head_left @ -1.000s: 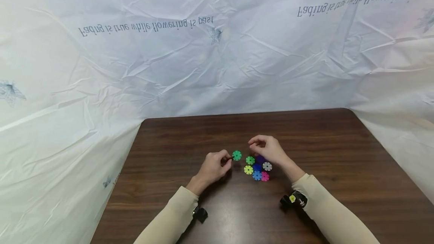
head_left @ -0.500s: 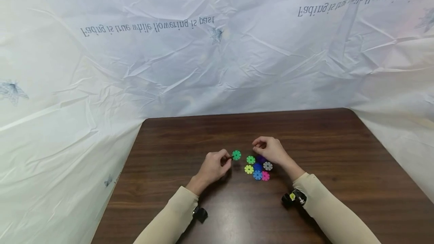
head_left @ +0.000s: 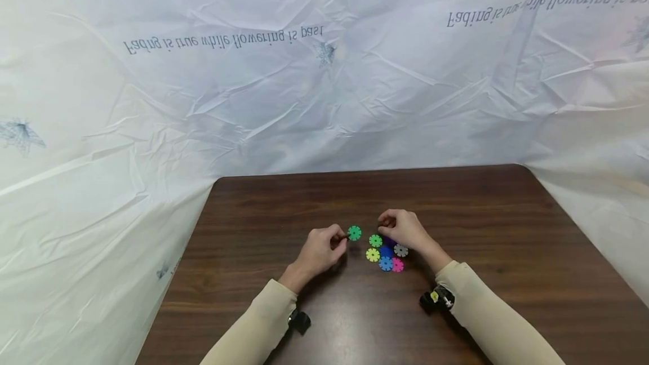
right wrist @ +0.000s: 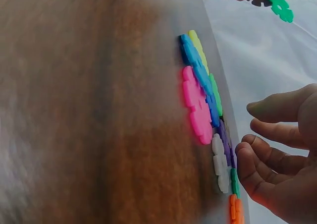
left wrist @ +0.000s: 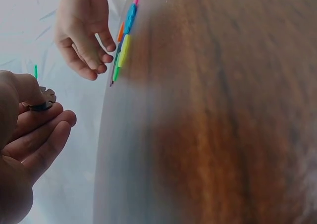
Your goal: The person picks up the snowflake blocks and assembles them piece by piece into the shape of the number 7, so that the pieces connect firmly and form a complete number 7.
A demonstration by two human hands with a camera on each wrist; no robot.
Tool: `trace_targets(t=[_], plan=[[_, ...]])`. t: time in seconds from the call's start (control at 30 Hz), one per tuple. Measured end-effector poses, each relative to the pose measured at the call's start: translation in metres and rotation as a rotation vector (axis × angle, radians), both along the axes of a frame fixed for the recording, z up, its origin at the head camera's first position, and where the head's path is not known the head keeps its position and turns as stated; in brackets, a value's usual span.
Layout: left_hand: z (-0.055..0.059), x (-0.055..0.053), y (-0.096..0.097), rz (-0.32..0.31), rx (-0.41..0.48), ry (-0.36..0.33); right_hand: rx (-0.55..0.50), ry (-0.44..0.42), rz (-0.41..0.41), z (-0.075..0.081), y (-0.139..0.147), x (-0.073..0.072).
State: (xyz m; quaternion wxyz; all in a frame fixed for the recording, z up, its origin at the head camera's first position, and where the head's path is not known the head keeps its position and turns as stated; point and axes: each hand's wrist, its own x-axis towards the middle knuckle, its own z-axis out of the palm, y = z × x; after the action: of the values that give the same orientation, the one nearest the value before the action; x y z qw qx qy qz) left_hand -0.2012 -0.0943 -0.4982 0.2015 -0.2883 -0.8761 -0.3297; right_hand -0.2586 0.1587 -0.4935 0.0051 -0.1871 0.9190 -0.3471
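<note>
In the head view, my left hand [head_left: 320, 246] pinches a dark brown notched disc [left wrist: 48, 99] between thumb and fingers. A green notched disc [head_left: 354, 233] is joined to it and sticks out beyond the fingertips. My right hand [head_left: 405, 228] hovers at the far side of a loose cluster of discs, fingers bent and nothing seen between them in the right wrist view. Nearest to it lie a light green disc [head_left: 375, 240] and a purple disc [right wrist: 224, 140], the latter partly hidden by the hand from above. A white disc [head_left: 401, 250] lies close below that hand.
The cluster on the brown wooden table [head_left: 507, 241] also has a yellow disc [head_left: 372, 254], a dark blue disc [head_left: 386, 250], a light blue disc [head_left: 385, 263] and a pink disc [head_left: 398, 265]. An orange disc [right wrist: 236, 209] shows in the right wrist view. White printed sheeting [head_left: 324, 100] surrounds the table.
My right hand has shifted a little right, then come down nearer the cluster. My left hand keeps its pinch on the joined discs and stays almost in place.
</note>
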Motion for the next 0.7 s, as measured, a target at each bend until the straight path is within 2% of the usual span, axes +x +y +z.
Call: trace_targets(t=[0.4,0.7], plan=[[-0.0014,-0.0024,-0.0001,-0.006,-0.001,-0.005,0.039,-0.009,0.000,-0.0041,-0.0010,-0.0008],[-0.0022,-0.0048,-0.0009,-0.008,-0.009,-0.005,0.068,0.016,0.021,-0.0087,-0.0020,-0.0049]])
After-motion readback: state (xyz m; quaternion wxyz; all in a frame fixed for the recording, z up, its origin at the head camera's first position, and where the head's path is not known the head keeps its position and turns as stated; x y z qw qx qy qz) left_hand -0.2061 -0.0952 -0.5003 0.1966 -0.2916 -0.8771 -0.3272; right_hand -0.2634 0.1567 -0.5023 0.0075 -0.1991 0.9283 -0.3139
